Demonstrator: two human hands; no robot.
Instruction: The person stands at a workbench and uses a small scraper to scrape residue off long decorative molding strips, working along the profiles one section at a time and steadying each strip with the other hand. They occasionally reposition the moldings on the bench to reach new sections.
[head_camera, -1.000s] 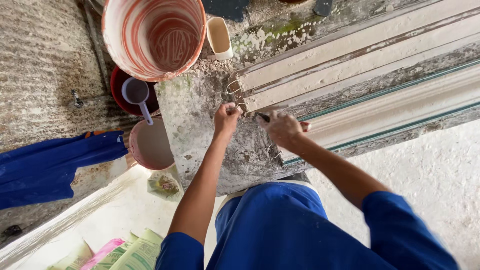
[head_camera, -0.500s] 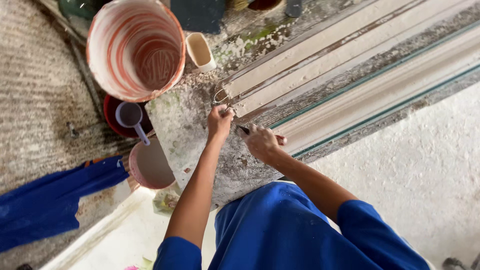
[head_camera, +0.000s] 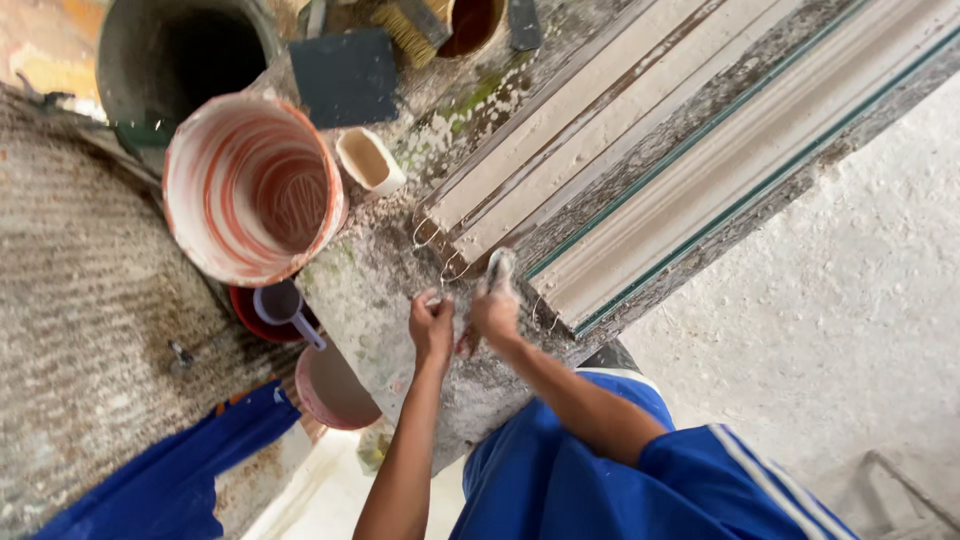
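Plaster-caked tool (head_camera: 497, 270) against moulding end (head_camera: 560, 290)

Left hand (head_camera: 431, 325) and right hand (head_camera: 494, 308) close together at the near end of long plaster mouldings (head_camera: 640, 170), rough table (head_camera: 380, 290), streaked bucket (head_camera: 252, 187) at its left edge, small cup (head_camera: 368, 160) beside it
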